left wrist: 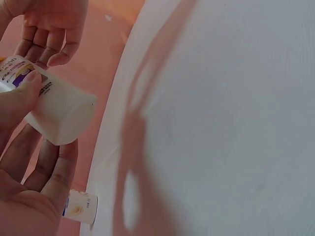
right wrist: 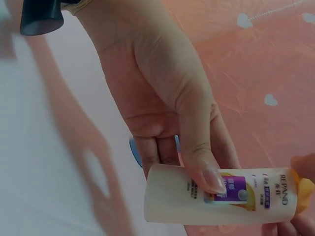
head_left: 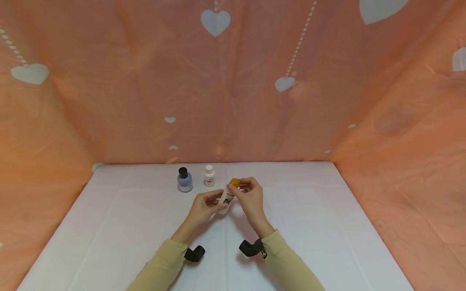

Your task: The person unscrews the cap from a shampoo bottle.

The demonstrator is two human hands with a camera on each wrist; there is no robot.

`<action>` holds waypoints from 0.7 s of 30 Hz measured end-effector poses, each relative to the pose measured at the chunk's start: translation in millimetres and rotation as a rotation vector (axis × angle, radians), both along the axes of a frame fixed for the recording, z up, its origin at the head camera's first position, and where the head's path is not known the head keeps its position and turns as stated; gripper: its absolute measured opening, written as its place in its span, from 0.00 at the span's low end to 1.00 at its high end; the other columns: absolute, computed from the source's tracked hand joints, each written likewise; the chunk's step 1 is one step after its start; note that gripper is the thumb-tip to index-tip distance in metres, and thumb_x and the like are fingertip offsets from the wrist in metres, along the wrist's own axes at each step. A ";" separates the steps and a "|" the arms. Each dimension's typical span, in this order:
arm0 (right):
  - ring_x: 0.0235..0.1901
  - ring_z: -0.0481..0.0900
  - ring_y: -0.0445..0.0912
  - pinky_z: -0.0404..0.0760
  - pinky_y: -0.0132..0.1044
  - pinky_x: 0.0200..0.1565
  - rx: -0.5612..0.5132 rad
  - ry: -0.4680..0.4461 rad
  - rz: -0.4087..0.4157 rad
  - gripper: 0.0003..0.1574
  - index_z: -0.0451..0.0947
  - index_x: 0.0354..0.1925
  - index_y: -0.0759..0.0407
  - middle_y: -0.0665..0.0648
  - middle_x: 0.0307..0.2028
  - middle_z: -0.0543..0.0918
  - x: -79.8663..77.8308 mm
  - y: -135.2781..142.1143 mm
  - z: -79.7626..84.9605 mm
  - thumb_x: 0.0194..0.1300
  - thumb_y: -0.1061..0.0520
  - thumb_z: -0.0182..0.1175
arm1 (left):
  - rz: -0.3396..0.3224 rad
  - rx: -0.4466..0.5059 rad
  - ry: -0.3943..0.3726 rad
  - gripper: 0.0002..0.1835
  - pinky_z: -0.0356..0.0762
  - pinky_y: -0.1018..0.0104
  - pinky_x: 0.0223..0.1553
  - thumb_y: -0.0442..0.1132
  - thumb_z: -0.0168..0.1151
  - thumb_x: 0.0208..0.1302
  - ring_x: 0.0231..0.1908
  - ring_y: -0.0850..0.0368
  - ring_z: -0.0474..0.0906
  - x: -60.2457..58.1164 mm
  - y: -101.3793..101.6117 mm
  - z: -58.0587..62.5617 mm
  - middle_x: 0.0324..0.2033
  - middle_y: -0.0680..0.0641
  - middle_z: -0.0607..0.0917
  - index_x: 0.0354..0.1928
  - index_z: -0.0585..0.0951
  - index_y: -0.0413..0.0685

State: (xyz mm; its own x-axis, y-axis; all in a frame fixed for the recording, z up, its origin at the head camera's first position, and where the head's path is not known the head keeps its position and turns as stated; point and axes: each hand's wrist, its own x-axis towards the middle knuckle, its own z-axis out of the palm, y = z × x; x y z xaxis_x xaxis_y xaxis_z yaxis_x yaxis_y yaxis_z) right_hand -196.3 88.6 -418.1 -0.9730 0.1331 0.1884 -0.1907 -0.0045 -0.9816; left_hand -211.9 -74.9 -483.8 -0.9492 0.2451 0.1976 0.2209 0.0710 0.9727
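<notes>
A white bottle with a purple-and-yellow label is held tilted above the table. My left hand grips its lower body, with the thumb on the label side and the fingers behind. At the top end, my right hand pinches the yellow cap. The right wrist view shows the label of the bottle and the left hand around it; only fingertips of the right hand show there, at the cap. In the left wrist view the cap is mostly cut off.
Behind the hands, a blue bottle with a black cap and a small white bottle stand on the white table. An orange curtain with white hearts hangs at the back and sides. Both wrists wear black devices.
</notes>
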 end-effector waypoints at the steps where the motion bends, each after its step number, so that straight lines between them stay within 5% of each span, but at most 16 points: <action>1: 0.33 0.78 0.49 0.77 0.27 0.30 -0.004 0.001 0.008 0.21 0.74 0.41 0.74 0.67 0.38 0.80 -0.1 0.7 0.2 0.53 0.65 0.72 | -0.004 -0.006 -0.008 0.24 0.81 0.68 0.39 0.25 0.68 0.55 0.41 0.45 0.83 -0.1 -0.2 1.1 0.47 0.32 0.81 0.55 0.76 0.28; 9: 0.37 0.79 0.50 0.79 0.29 0.36 -0.037 -0.012 0.114 0.21 0.76 0.44 0.73 0.64 0.40 0.81 -8.8 6.4 -7.6 0.53 0.66 0.71 | -0.053 -0.015 0.013 0.24 0.81 0.65 0.41 0.23 0.66 0.55 0.43 0.38 0.81 7.0 -4.5 19.1 0.46 0.27 0.80 0.55 0.74 0.21; 15: 0.43 0.79 0.49 0.79 0.33 0.45 -0.032 -0.024 0.283 0.24 0.77 0.52 0.68 0.60 0.43 0.82 -25.7 19.7 -27.3 0.57 0.65 0.68 | -0.047 -0.011 -0.004 0.25 0.80 0.65 0.44 0.26 0.68 0.55 0.43 0.45 0.82 -1.5 -9.3 0.5 0.49 0.32 0.80 0.56 0.75 0.27; 21: 0.49 0.78 0.52 0.78 0.37 0.51 -0.022 -0.023 0.423 0.25 0.74 0.56 0.70 0.65 0.50 0.80 -29.1 30.2 -26.1 0.61 0.66 0.64 | -0.084 -0.007 -0.034 0.25 0.80 0.64 0.45 0.27 0.68 0.56 0.45 0.44 0.81 -1.0 -11.7 2.9 0.50 0.31 0.79 0.57 0.74 0.27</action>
State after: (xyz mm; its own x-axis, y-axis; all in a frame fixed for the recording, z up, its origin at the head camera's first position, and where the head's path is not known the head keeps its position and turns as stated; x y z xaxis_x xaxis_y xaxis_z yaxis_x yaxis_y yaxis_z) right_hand -225.5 118.8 -444.2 -0.9466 -0.2753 0.1676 -0.1456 -0.0989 -0.9844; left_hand -212.8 -86.6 -480.9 -0.9314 0.3252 0.1634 0.1931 0.0609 0.9793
